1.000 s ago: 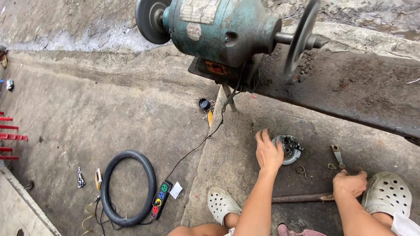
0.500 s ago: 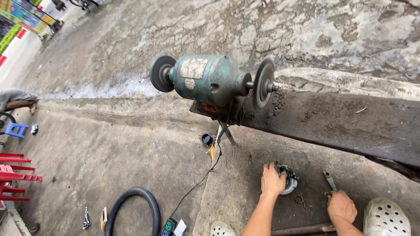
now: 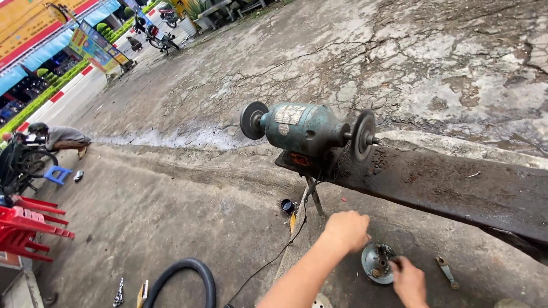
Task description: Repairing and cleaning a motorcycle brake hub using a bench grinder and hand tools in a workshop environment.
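A round grey metal part with a dark hub lies on the concrete at the bottom right. My right hand reaches in from its right, and its fingertips pinch the dark hub. My left hand hovers just above and left of the part. Only its back shows; the fingers curl under and are hidden. A small metal wrench lies on the ground to the right of my right hand.
A green bench grinder with two wheels stands on a dark steel beam just beyond my hands. A black cable and a rubber tube lie to the left. Red chairs and a crouching person are far left.
The view has tilted up towards the street. My right hand moved left from the ground onto the round part. My left hand lifted off the part and now hovers beside it.
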